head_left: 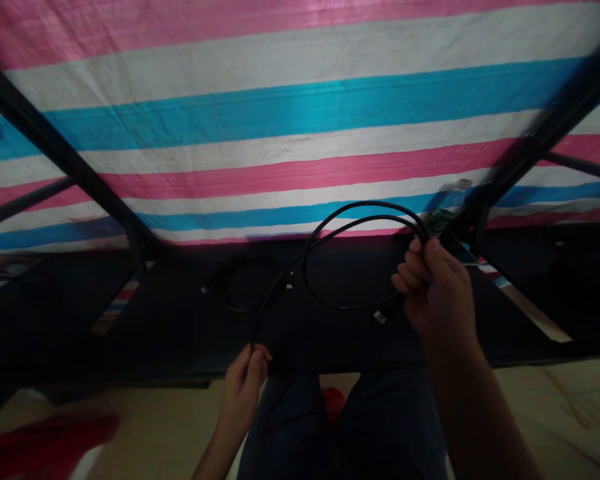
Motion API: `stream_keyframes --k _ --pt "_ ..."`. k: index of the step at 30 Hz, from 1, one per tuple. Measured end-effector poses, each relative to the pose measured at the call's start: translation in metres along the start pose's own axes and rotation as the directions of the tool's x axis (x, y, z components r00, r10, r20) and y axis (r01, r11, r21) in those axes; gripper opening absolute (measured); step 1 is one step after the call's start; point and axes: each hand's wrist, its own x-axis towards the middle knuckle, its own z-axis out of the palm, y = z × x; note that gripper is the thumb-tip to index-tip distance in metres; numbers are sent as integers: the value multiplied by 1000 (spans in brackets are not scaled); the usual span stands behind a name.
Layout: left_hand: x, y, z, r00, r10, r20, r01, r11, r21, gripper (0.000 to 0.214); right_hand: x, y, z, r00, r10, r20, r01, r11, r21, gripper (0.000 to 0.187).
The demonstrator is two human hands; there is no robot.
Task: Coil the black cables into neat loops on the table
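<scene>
A black cable (306, 267) runs in loose loops above the dark table (180, 333). My right hand (435, 280) is closed around the gathered loops at their right side, and a connector end (380, 317) with a pale tip hangs just below and left of it. Near the table's front edge, my left hand (247, 370) pinches the cable's other stretch, which rises from the fingers toward the loops. Behind my left hand, a second coiled black cable (245, 307) lies on the table with light-coloured connector tips beside it.
A clear plastic bottle (455, 197) stands at the back right, with a dark green item (439, 219) beside it. Black metal frame bars (100, 193) slant up on both sides. A striped sheet (300, 100) hangs behind the table. A red item (50, 443) lies at the lower left.
</scene>
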Motion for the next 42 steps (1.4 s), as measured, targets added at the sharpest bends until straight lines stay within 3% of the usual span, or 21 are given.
stream_keyframes --k 5,11,15,20,24,30,36,39,42 --pt "10 26 33 997 -56 -56 38 960 -277 45 -16 24 8 991 122 -49 -113 982 149 25" --pt "18 48 72 997 -37 -65 -10 793 -609 39 -37 47 16 976 187 -115 -147 946 290 23" --pt "17 57 92 994 -19 -104 -51 779 -624 33 -48 60 25 962 229 -147 -157 909 386 25" --pt "17 60 111 986 -119 -119 23 796 -605 33 -58 74 38 943 248 -222 -115 868 483 26" --pt "21 62 121 958 -193 -210 21 783 -622 31 -62 81 48 935 221 -277 -55 863 502 26" --pt "22 68 125 951 -224 -213 29 749 -661 35 -73 93 59 955 170 -243 -44 891 453 25" --pt "34 76 110 981 -162 -106 25 647 -762 37 -91 116 58 979 107 -174 -51 952 301 28" --pt "42 82 98 986 -125 -113 -10 625 -780 39 -103 134 50 975 127 -181 -80 966 248 29" --pt "48 89 86 994 -99 -36 35 634 -773 38 -116 151 40 958 221 -186 -182 962 204 29"
